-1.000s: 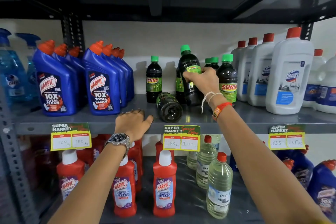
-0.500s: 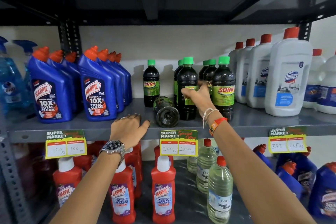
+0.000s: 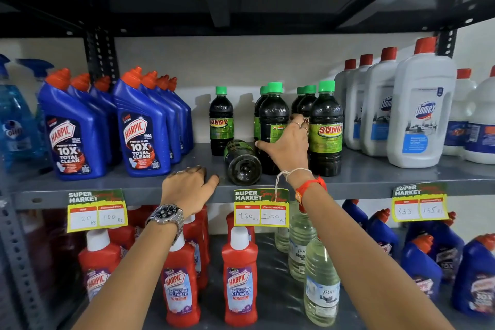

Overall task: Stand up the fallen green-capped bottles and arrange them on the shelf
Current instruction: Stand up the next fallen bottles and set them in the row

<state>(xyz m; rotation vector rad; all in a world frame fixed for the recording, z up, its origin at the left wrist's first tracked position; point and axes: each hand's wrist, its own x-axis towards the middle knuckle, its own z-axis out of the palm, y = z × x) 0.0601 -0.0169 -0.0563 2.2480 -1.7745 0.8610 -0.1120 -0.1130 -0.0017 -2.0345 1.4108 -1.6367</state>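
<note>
Bottles, green-capped: dark liquid, "SUNNY" labels, middle of grey shelf.
Fallen bottle: 1, on its side, base toward the camera, near the shelf's front edge, just left of the upright cluster.
Lone bottle: upright, farther back, behind the fallen one.
Centre bottle: upright, 1 more green cap showing behind it.
Right bottle: upright, foremost of a row of 3, just right of the centre bottle.
Right hand: fingers spread loosely over the centre bottle's lower front, thumb pointing left toward the fallen bottle; firm grasp or mere touch, cannot tell. Rings, white thread and orange band at wrist.
Left hand: palm down on the shelf's front edge, fingers curled, holding nothing; thumb tip close to the fallen bottle. Watch on wrist.
Left neighbours: blue Harpic bottles, 2 rows.
Right neighbours: white Domex bottles.
Price tag: below the fallen bottle, reads 160 and 100.
Lower shelf: red Harpic bottles, clear bottles.
</note>
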